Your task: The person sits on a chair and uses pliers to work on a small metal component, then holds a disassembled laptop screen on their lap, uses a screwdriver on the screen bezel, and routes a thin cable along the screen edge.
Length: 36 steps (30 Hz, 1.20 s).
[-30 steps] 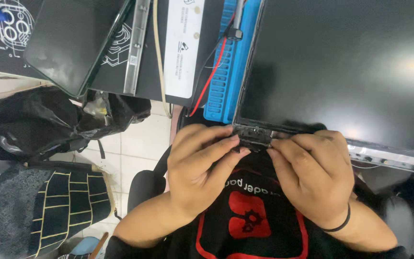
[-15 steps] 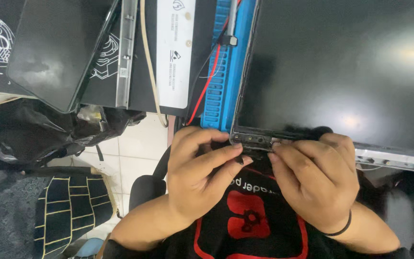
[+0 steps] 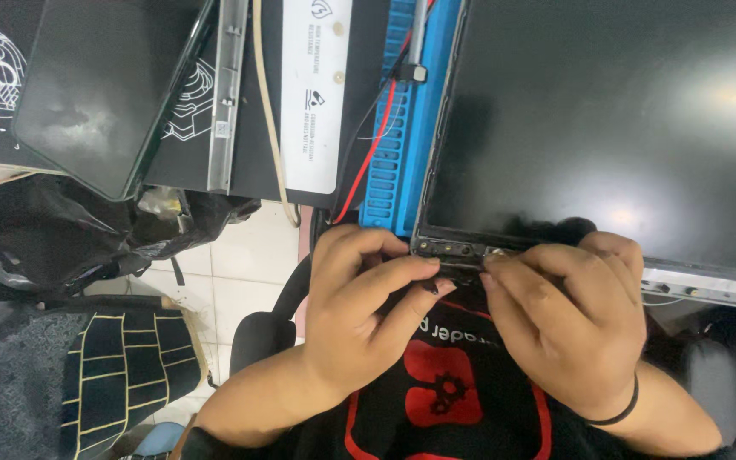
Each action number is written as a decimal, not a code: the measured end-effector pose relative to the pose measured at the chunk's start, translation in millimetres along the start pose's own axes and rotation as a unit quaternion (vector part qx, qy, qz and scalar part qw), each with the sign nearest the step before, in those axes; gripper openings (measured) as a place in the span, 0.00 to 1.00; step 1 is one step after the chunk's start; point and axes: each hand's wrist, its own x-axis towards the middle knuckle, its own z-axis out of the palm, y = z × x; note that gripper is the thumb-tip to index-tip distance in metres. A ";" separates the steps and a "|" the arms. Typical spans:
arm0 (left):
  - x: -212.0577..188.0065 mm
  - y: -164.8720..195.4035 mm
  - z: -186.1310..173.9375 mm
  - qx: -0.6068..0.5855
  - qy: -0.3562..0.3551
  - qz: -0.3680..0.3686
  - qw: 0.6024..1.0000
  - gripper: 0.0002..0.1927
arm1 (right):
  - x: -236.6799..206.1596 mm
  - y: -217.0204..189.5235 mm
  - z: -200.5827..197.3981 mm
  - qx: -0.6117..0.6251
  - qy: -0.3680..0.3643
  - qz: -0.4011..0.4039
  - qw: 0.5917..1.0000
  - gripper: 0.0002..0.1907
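Cluttered black bench (image 3: 249, 170), both hands (image 3: 359, 315) (image 3: 564, 324) at its near edge, fingers pinching the screen panel (image 3: 606, 128) corner.

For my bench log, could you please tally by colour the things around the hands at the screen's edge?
Black: 2 – glossy black screen panel, dark slim tablet
Blue: 1 – ribbed blue plastic mat
White: 1 – long white printed strip
Red: 1 – thin red wire
Total: 5
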 end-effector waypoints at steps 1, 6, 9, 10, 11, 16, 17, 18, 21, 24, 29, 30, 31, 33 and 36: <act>0.2 0.3 0.2 -0.001 0.001 0.001 1.000 0.14 | 0.6 0.1 -0.1 0.004 0.004 -0.006 1.000 0.15; 2.0 2.0 -1.0 0.000 -0.014 -0.012 1.000 0.13 | 0.6 1.5 -0.1 0.017 -0.001 -0.008 1.000 0.15; 5.6 -0.5 -3.2 -0.014 -0.058 -0.024 0.998 0.10 | -1.1 3.6 -0.6 0.024 -0.005 -0.010 1.000 0.15; 7.2 -2.4 -4.4 -0.025 -0.071 -0.022 0.997 0.10 | -1.6 4.3 -0.8 0.028 -0.007 -0.014 0.999 0.15; 8.5 -4.2 -5.5 -0.035 -0.084 -0.022 0.996 0.09 | -1.9 4.9 -1.2 0.027 -0.011 -0.014 0.999 0.15; 9.3 -9.1 -6.5 -0.033 -0.102 -0.007 0.994 0.11 | 1.2 4.4 -1.5 0.031 -0.009 -0.017 0.999 0.14; 8.6 -9.2 -5.7 -0.028 -0.100 -0.008 0.995 0.10 | 2.4 4.0 -2.3 0.030 -0.009 -0.019 0.999 0.14; 8.3 -9.7 -4.8 -0.023 -0.098 -0.008 0.995 0.10 | 3.9 3.9 -2.4 0.028 -0.006 -0.020 0.999 0.14; 5.1 -9.2 -2.6 -0.013 -0.086 -0.017 0.996 0.11 | 6.7 7.3 -6.5 0.062 0.000 -0.032 0.998 0.14; 0.8 -10.5 0.8 0.014 -0.086 -0.060 0.994 0.10 | 0.7 22.2 -29.4 0.113 -0.001 -0.011 0.994 0.15; -9.2 -20.8 2.5 -0.052 -0.069 -0.068 0.994 0.13 | -22.6 58.5 -82.2 0.091 0.034 0.047 0.994 0.14; -11.3 -23.9 3.4 -0.070 -0.068 -0.072 0.993 0.14 | -29.2 65.7 -93.8 0.082 0.037 0.084 0.992 0.14; -13.3 -27.2 4.1 -0.086 -0.066 -0.079 0.991 0.15 | -36.6 71.3 -105.5 0.072 0.038 0.145 0.986 0.13; -17.5 -32.8 6.6 -0.118 -0.059 -0.097 0.987 0.15 | -52.4 84.8 -128.0 0.022 0.034 0.206 0.978 0.11; -22.6 -38.3 8.9 -0.139 -0.049 -0.105 0.984 0.17 | -74.8 112.7 -154.4 -0.060 0.024 0.225 0.972 0.10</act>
